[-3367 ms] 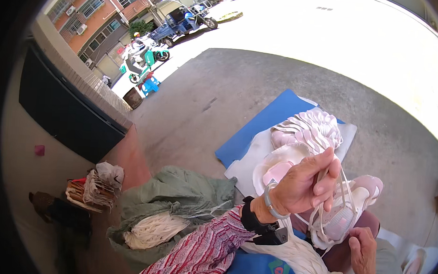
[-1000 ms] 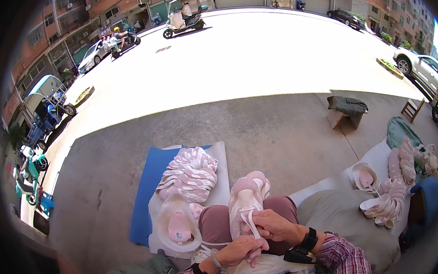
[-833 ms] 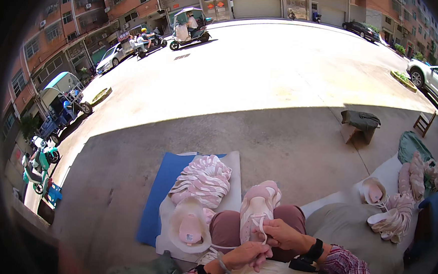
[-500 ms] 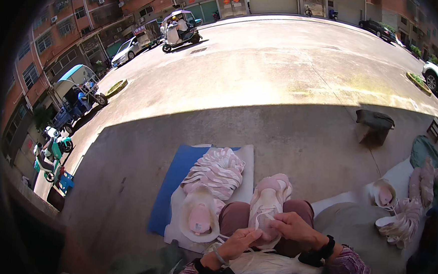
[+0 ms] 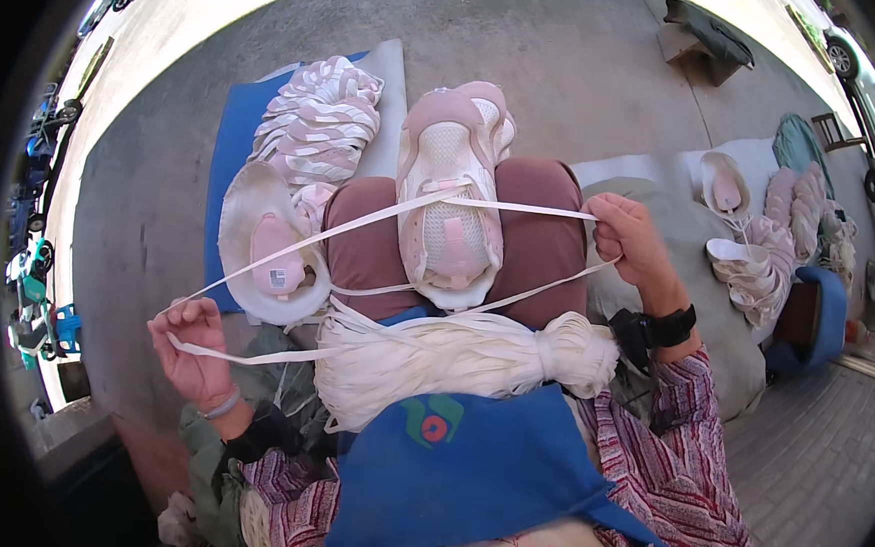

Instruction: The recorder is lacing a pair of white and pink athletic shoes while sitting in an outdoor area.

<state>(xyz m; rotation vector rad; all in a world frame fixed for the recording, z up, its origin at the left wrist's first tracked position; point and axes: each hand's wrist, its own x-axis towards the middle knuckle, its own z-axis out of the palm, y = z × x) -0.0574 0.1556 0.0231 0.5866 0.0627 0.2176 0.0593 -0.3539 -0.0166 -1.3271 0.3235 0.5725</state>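
Observation:
A pink and white shoe upper (image 5: 451, 164) stands between my knees, its toe pointing away from me. A long white shoelace (image 5: 350, 226) crosses its front and stretches out to both sides. At the far left of my lap, my left hand (image 5: 192, 351) is closed with the lace between its curled fingers. My right hand (image 5: 632, 237), raised beside my right knee, pinches the lace on the other side. Slack lengths also sag from both hands past the shoe's near end. A thick bundle of white laces (image 5: 442, 359) lies across my lap.
Left of my knees, stacked shoe uppers (image 5: 319, 121) and a single upper (image 5: 274, 248) rest on a blue and white sheet (image 5: 236, 126). More uppers (image 5: 759, 263) lie at the right, by a blue chair (image 5: 813, 322). A covered box (image 5: 705, 44) stands farther off on the concrete.
My hands have moved from close together over the shoe to wide apart, drawing the lace out to both sides. The view has tilted down towards my lap.

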